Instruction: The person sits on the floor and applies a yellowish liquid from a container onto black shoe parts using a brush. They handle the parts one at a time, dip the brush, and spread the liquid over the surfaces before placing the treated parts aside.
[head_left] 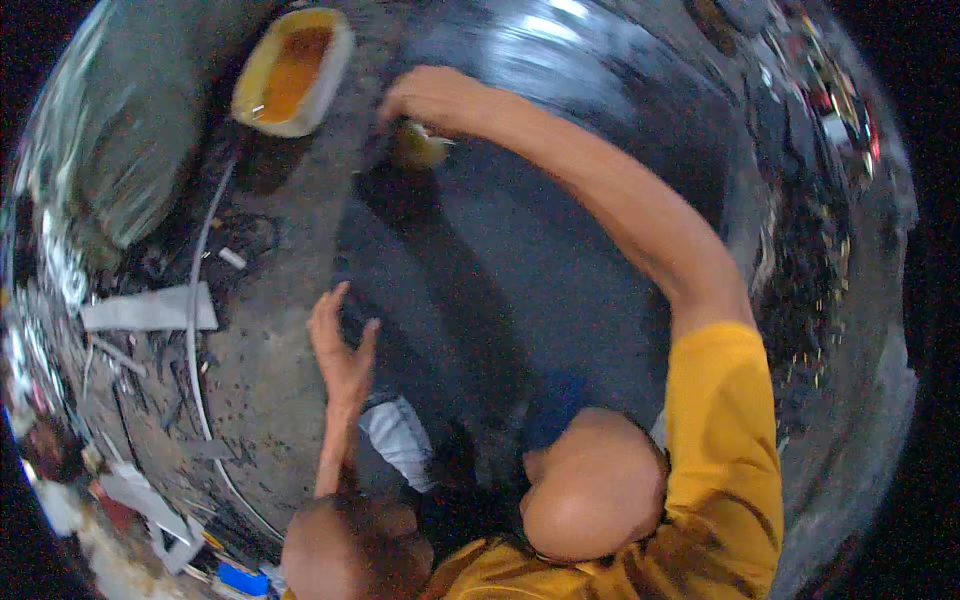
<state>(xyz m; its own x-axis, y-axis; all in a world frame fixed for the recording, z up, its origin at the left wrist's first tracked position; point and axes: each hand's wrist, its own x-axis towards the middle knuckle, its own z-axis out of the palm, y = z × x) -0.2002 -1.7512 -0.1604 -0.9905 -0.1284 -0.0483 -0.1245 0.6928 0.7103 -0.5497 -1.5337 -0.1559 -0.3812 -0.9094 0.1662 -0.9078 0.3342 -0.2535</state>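
Observation:
My right hand [435, 98] reaches far forward over a dark, smooth sheet [590, 230], its fingers curled by the sheet's left edge. Just under those fingers is a small yellowish object [420, 146], gripped as it seems; blur hides its exact kind. My left hand [343, 348] hovers near the same edge, closer to me, with thumb and fingers apart and nothing between them. An off-white tub [342, 65] with orange-brown contents stands to the left of my right hand.
A thin pale hose or cable [193, 330] curves along the left. Near it lies a flat light-grey strip [150, 308]. Large plastic-wrapped bundles [150, 130] stand at the far left. Scraps litter both sides. Pale cloth [397, 440] lies close to my left forearm.

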